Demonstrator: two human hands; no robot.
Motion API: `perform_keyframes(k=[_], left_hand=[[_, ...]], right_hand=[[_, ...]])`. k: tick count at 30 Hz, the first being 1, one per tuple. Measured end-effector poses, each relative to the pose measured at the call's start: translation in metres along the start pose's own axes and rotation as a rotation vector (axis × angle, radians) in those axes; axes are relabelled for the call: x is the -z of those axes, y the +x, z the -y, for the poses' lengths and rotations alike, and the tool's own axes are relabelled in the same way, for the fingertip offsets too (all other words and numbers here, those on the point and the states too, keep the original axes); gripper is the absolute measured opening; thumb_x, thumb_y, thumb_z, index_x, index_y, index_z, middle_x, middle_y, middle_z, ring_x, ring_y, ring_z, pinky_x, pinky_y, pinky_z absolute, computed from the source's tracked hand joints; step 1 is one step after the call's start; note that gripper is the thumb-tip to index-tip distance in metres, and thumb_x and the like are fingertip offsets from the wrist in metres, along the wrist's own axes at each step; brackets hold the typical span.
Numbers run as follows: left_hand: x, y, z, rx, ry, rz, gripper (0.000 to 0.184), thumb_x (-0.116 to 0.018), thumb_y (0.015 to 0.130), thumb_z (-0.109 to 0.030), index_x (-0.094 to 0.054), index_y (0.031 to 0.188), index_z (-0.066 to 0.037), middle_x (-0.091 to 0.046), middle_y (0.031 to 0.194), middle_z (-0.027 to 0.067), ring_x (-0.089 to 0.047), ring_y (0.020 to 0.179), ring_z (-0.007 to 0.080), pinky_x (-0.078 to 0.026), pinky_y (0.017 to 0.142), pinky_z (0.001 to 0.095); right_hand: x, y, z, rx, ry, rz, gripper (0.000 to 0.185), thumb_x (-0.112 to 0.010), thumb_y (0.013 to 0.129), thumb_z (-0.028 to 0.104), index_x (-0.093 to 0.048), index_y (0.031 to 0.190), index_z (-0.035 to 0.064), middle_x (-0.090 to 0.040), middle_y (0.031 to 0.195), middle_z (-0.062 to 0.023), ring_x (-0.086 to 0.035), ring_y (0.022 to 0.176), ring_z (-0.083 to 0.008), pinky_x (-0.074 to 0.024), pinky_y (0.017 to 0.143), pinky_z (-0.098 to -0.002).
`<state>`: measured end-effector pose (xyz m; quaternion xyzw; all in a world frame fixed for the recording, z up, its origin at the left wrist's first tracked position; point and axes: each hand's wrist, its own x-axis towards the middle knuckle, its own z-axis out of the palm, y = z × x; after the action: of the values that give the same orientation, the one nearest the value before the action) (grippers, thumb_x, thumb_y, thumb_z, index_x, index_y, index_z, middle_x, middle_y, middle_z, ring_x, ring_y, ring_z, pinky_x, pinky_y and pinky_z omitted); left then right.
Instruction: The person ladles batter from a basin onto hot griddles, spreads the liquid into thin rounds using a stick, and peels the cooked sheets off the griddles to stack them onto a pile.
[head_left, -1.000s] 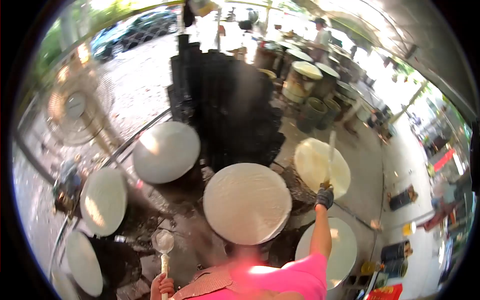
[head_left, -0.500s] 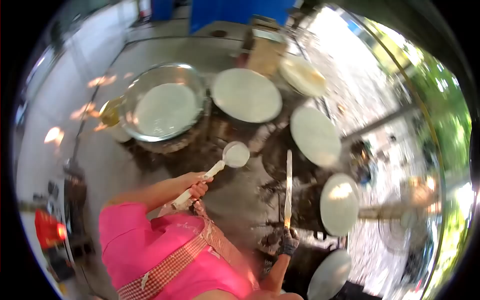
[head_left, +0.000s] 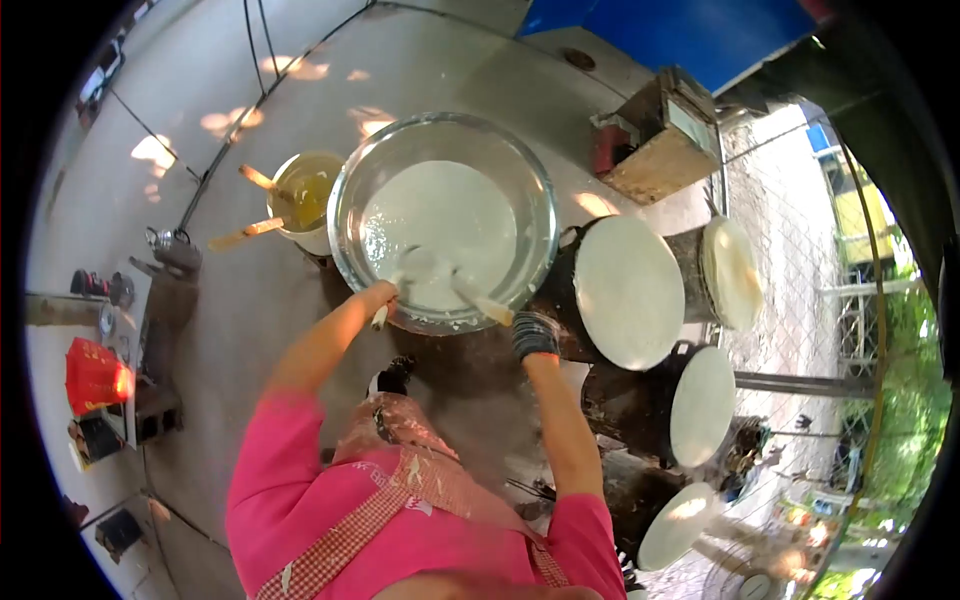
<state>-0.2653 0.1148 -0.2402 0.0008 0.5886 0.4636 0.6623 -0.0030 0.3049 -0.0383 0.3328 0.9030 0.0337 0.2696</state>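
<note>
My bare left hand [head_left: 380, 298] is closed on the handle of a ladle [head_left: 418, 265]; its bowl is over or in white batter [head_left: 440, 215] inside a large steel basin [head_left: 543, 215]. On the basin's right side, my gloved right hand [head_left: 535, 335] grips the end of a flat stick [head_left: 482, 300]. That stick crosses the near right rim and its far end reaches the batter. The two tool heads are close together near the basin's front edge. Batter hides part of both tools.
Left of the basin stands a bucket [head_left: 318, 235] with yellow liquid and two wooden handles. White-topped round griddles [head_left: 630, 292] on drums run down the right side. A box [head_left: 665, 150] stands behind them; a red bag [head_left: 95, 377] is far left.
The view has swung round from the griddles to the basin. Both hands have come together at the basin, and the ladle and stick, which were held apart over the floor and griddles, now reach into it.
</note>
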Motion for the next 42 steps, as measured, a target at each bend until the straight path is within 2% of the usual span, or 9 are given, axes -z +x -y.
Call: perform_keyframes(k=[4,6,12,16,20,27,30,38,42], left_hand=[[-0.036,-0.032,-0.041,-0.025,0.430,-0.186,0.016,-0.042,0.077,-0.012,-0.045,0.066,-0.001,-0.044,0.049,0.0084,-0.046,0.039,0.0167,-0.034,0.035,0.0293],[0.000,0.024,0.016,-0.470,0.358,0.268,0.017,-0.042,0.079,-0.014,-0.047,0.071,0.000,-0.045,0.050,0.0075,-0.047,0.041,0.0154,-0.034,0.037,0.0275],[-0.093,-0.089,-0.060,0.128,-0.635,0.421,0.020,-0.041,0.083,-0.023,-0.048,0.077,-0.005,-0.047,0.054,0.0054,-0.043,0.049,0.0118,-0.035,0.046,0.0236],[-0.159,-0.237,-0.117,-0.637,-0.041,0.358,0.026,-0.038,0.086,-0.026,-0.045,0.078,-0.002,-0.036,0.054,-0.0029,-0.035,0.046,0.0071,-0.029,0.043,0.0213],[-0.192,-0.337,-0.183,-0.367,-0.370,0.369,0.011,-0.043,0.087,-0.019,-0.040,0.086,-0.008,-0.027,0.056,-0.0060,-0.026,0.043,0.0013,-0.019,0.035,0.0140],[-0.234,-0.474,-0.276,-0.955,0.188,-0.037,0.026,-0.047,0.084,-0.019,-0.039,0.108,-0.022,-0.027,0.052,-0.0057,-0.024,0.035,0.0029,-0.016,0.028,0.0185],[-0.223,-0.445,-0.276,-0.859,0.240,-0.086,0.037,-0.044,0.085,-0.015,-0.033,0.119,-0.025,-0.030,0.053,-0.0042,-0.025,0.037,0.0040,-0.019,0.029,0.0206],[-0.244,-0.342,-0.200,0.244,-0.189,0.429,0.026,-0.043,0.085,-0.018,-0.033,0.062,-0.011,-0.027,0.050,-0.0049,-0.029,0.037,0.0030,-0.019,0.029,0.0174],[-0.341,-0.330,-0.166,-0.080,0.298,0.665,0.005,-0.042,0.087,-0.023,-0.039,0.089,-0.019,-0.027,0.051,-0.0041,-0.025,0.034,0.0043,-0.019,0.026,0.0193]], right_hand=[[0.023,-0.020,-0.011,0.004,0.391,-0.064,0.031,-0.052,0.073,0.035,-0.059,0.090,0.0091,-0.060,0.068,-0.0148,-0.060,0.070,-0.0252,-0.0471,0.060,-0.0370],[-0.063,-0.008,-0.007,0.001,0.404,-0.260,0.033,-0.054,0.072,0.037,-0.059,0.090,0.0091,-0.060,0.069,-0.0160,-0.060,0.070,-0.0281,-0.0467,0.061,-0.0375],[-0.060,-0.097,-0.003,-0.204,0.590,-0.157,0.037,-0.054,0.074,0.042,-0.059,0.090,0.0089,-0.059,0.068,-0.0177,-0.057,0.067,-0.0341,-0.0453,0.061,-0.0393],[-0.024,-0.145,-0.029,-0.250,0.517,-0.322,0.038,-0.054,0.075,0.042,-0.060,0.086,0.0059,-0.060,0.072,-0.0173,-0.057,0.067,-0.0338,-0.0454,0.061,-0.0392],[0.058,-0.160,-0.070,-0.128,0.708,-0.740,0.036,-0.058,0.075,0.035,-0.060,0.090,0.0030,-0.061,0.076,-0.0177,-0.058,0.069,-0.0323,-0.0454,0.064,-0.0381],[0.177,-0.168,-0.118,0.013,0.953,-1.349,0.021,-0.061,0.075,0.015,-0.060,0.090,0.0004,-0.062,0.072,-0.0097,-0.056,0.062,-0.0150,-0.0443,0.062,-0.0280],[0.128,-0.133,-0.099,0.187,1.771,-0.984,0.012,-0.060,0.076,0.012,-0.062,0.083,0.0026,-0.058,0.065,-0.0035,-0.051,0.056,-0.0083,-0.0414,0.052,-0.0234],[-0.102,-0.217,-0.046,-0.274,1.396,-0.571,0.020,-0.060,0.074,0.021,-0.062,0.085,0.0038,-0.063,0.073,-0.0088,-0.056,0.063,-0.0161,-0.0444,0.060,-0.0308],[-0.109,-0.336,-0.070,-0.517,1.605,-0.820,0.017,-0.061,0.076,0.017,-0.064,0.088,0.0058,-0.063,0.073,-0.0043,-0.055,0.063,-0.0115,-0.0442,0.059,-0.0250]])
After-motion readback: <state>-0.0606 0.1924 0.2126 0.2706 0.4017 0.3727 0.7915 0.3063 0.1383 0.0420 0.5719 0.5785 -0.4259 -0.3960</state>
